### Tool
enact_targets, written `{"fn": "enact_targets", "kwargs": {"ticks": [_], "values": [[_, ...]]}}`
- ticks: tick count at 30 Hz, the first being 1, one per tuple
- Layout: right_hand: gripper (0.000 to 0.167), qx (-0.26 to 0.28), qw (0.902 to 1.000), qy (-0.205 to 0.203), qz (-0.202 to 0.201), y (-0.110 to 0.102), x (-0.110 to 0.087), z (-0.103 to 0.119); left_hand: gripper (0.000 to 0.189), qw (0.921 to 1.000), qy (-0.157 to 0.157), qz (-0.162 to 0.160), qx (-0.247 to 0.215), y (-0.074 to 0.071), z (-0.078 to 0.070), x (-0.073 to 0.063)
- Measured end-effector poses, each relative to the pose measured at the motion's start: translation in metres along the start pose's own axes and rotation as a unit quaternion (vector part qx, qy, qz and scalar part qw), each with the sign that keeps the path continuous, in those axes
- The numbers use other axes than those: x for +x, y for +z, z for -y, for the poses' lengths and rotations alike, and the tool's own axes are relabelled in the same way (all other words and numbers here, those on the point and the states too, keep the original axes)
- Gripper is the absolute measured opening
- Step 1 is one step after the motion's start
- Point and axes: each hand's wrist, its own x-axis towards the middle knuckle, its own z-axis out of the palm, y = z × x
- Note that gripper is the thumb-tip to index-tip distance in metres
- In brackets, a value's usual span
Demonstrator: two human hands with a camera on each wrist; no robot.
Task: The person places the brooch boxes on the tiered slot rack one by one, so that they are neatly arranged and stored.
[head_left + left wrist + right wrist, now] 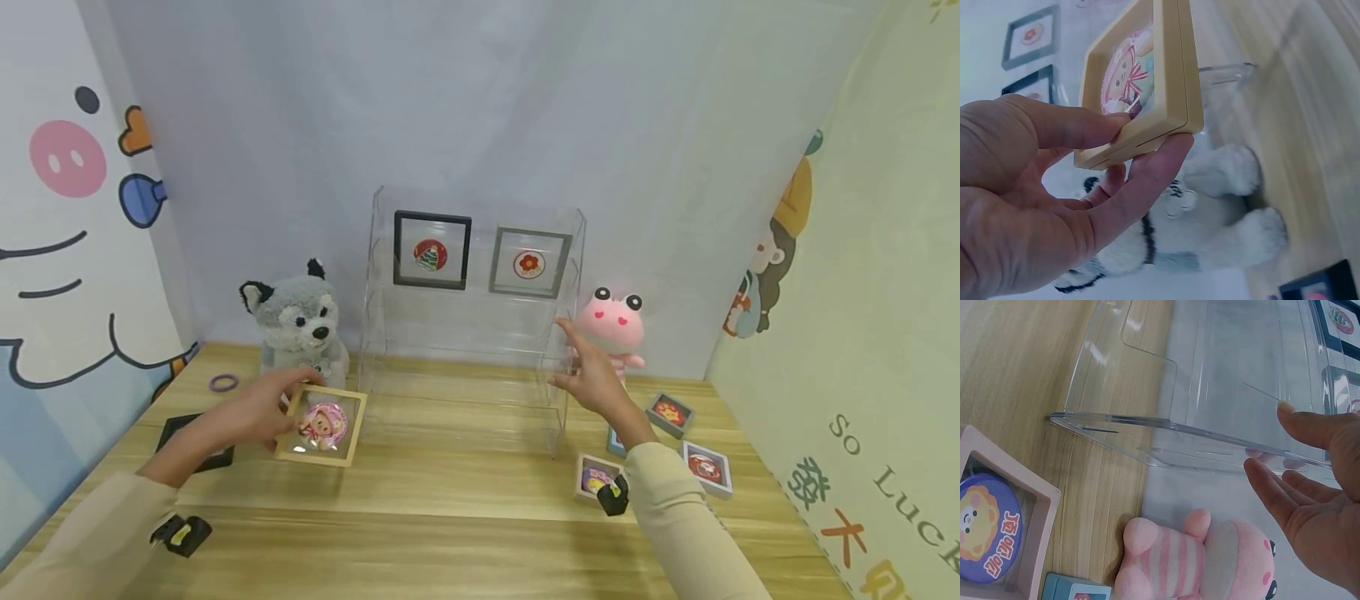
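Observation:
My left hand (255, 408) pinches a light-yellow square display frame (322, 425) with a pink cartoon badge inside. In the left wrist view, thumb and fingers grip the frame's (1172, 81) edge. The frame hangs above the table at the left of a clear acrylic tiered rack (465, 429). My right hand (596, 379) is at the rack's right side; in the right wrist view its thumb and rather straight fingers lie on either side of the side panel (1210, 434), and contact is unclear. A black frame (432, 250) and a grey frame (530, 262) stand on the upper tier.
A grey husky plush (300, 325) sits left of the rack, a pink plush (611, 325) right. Several small frames, including a pink one (588, 492) and a white one (707, 468), lie at right. A black frame (176, 429) and a purple ring (223, 382) lie at left.

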Motion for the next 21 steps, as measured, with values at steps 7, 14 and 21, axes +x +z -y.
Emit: {"fn": "enact_targets", "kwargs": {"ticks": [7,14,21], "values": [[0.091,0.002,1.0000,0.002,0.000,0.000,0.000,0.000,0.051,0.9963,0.066,-0.026,0.049,-0.010,-0.029,0.012],[0.091,0.012,0.9999,0.001,0.001,0.000,0.001,-0.001,0.052,0.9883,0.104,-0.069,0.087,-0.013,-0.052,0.032],[0.091,0.017,0.9999,0.003,-0.002,0.001,0.001,-0.003,0.054,0.9857,0.120,-0.073,0.092,-0.013,-0.075,0.054]]}}
